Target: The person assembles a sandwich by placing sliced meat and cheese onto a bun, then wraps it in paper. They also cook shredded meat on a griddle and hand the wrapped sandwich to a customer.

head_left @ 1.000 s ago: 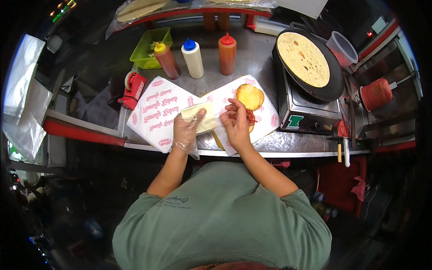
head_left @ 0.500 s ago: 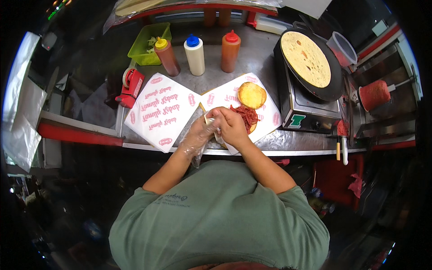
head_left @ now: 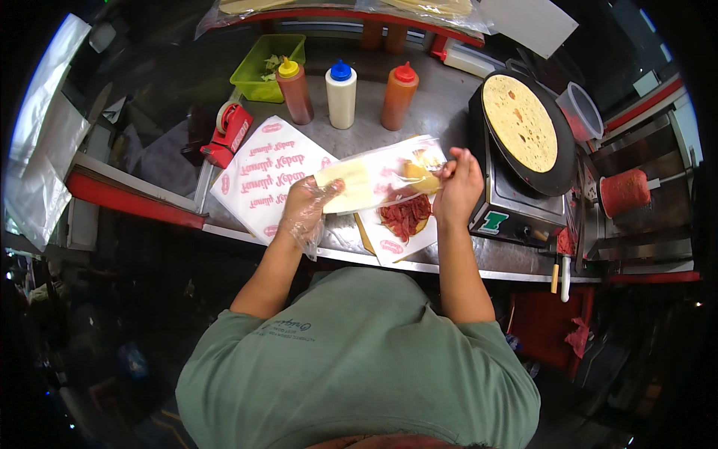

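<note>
The left hand (head_left: 305,208), in a clear glove (head_left: 308,238), grasps a pale yellow slice (head_left: 350,187); the right hand (head_left: 459,185) pinches the far end of a clear film (head_left: 395,166) stretched from it, so the slice is raised between the hands, nearer the left. The film stands in the way of the bun top (head_left: 421,178), which shows blurred through it just left of the right hand. Between and below the hands, shredded meat (head_left: 405,218) lies on paper (head_left: 395,248) on the desk (head_left: 345,238). A printed sheet (head_left: 263,166) spreads left of the left hand, with a tape dispenser (head_left: 230,136) farther off. Beyond both hands stand a green tub (head_left: 254,88), brown bottle (head_left: 296,97), white bottle (head_left: 342,100) and orange bottle (head_left: 399,99). Just right of the right hand, a hotplate (head_left: 516,211) bears a pan (head_left: 562,168) with flatbread (head_left: 520,123)
</note>
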Action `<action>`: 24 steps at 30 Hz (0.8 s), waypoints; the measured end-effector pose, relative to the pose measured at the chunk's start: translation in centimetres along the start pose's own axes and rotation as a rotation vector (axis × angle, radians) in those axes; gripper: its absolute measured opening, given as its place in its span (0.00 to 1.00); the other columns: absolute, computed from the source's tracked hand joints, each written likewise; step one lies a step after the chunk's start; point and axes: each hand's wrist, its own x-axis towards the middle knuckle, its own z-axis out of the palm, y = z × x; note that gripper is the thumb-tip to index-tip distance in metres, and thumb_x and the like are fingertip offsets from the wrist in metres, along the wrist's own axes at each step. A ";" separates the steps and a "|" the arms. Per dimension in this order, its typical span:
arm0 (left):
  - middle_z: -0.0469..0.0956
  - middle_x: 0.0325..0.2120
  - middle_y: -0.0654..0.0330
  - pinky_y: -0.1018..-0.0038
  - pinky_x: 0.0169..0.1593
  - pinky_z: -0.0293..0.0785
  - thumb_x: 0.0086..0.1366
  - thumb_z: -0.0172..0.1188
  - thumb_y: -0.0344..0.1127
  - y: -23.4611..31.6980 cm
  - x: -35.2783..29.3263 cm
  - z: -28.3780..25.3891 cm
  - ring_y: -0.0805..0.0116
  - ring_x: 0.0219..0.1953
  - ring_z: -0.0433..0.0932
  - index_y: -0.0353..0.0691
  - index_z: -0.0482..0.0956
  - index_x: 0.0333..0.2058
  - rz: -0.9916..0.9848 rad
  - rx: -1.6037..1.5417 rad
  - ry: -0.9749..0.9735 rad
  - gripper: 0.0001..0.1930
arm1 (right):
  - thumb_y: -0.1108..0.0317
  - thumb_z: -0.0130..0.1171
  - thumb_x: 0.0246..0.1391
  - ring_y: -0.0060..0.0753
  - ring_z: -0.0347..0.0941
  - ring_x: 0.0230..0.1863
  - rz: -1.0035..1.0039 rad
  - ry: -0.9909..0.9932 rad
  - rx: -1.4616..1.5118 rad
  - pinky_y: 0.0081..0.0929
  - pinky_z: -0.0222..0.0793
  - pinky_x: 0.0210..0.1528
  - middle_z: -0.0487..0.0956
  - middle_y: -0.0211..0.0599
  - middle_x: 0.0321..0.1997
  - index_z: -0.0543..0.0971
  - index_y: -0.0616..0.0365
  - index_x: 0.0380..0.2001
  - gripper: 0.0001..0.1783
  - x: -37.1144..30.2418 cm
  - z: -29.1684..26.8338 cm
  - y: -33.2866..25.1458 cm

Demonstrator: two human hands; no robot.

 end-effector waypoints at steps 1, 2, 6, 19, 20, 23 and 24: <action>0.84 0.45 0.55 0.72 0.50 0.82 0.68 0.67 0.27 0.4 0.0 -0.2 0.68 0.44 0.84 0.26 0.79 0.52 0.030 0.030 0.013 0.17 | 0.59 0.53 0.73 0.32 0.78 0.45 0.067 -0.081 0.137 0.32 0.78 0.48 0.79 0.43 0.49 0.69 0.63 0.62 0.23 -1.3 -0.4 0.8; 0.84 0.44 0.55 0.73 0.50 0.82 0.68 0.67 0.27 0.7 -0.1 -0.3 0.68 0.44 0.84 0.26 0.79 0.52 0.071 0.062 0.028 0.16 | 0.58 0.54 0.73 0.38 0.77 0.54 0.144 -0.161 0.273 0.38 0.78 0.55 0.76 0.48 0.58 0.61 0.61 0.69 0.30 -2.7 -0.7 1.8; 0.85 0.42 0.58 0.76 0.46 0.81 0.68 0.67 0.27 1.0 0.1 0.3 0.74 0.40 0.83 0.28 0.82 0.49 0.134 0.210 0.045 0.14 | 0.69 0.69 0.60 0.49 0.48 0.81 0.261 -0.626 0.176 0.46 0.51 0.78 0.44 0.50 0.83 0.31 0.45 0.79 0.63 -9.6 2.7 1.9; 0.84 0.35 0.50 0.67 0.43 0.81 0.60 0.73 0.33 1.0 0.7 2.5 0.58 0.35 0.85 0.31 0.82 0.44 0.775 0.864 0.179 0.16 | 0.61 0.76 0.51 0.28 0.69 0.45 -0.505 -0.519 -0.669 0.29 0.68 0.50 0.71 0.35 0.45 0.74 0.60 0.45 0.26 -10.5 9.3 -4.1; 0.84 0.35 0.49 0.67 0.42 0.81 0.61 0.73 0.33 0.8 0.5 2.8 0.58 0.35 0.85 0.31 0.82 0.44 0.726 0.847 0.158 0.16 | 0.67 0.72 0.55 0.28 0.71 0.46 -0.506 -0.526 -0.632 0.27 0.69 0.48 0.72 0.36 0.44 0.76 0.60 0.41 0.16 -9.5 8.4 -2.1; 0.86 0.39 0.54 0.72 0.42 0.81 0.63 0.72 0.31 1.5 0.9 1.3 0.68 0.36 0.85 0.32 0.81 0.44 0.365 0.501 0.113 0.14 | 0.79 0.59 0.62 0.23 0.72 0.41 -0.220 -0.301 -0.216 0.20 0.71 0.45 0.74 0.32 0.41 0.76 0.59 0.38 0.04 -4.8 6.2 -2.3; 0.86 0.40 0.56 0.74 0.43 0.82 0.64 0.71 0.30 2.0 0.7 0.8 0.71 0.37 0.84 0.32 0.80 0.45 0.322 0.291 0.079 0.14 | 0.76 0.59 0.65 0.21 0.72 0.41 -0.112 -0.203 -0.149 0.21 0.72 0.46 0.74 0.30 0.40 0.75 0.59 0.39 0.03 -3.2 4.7 -3.1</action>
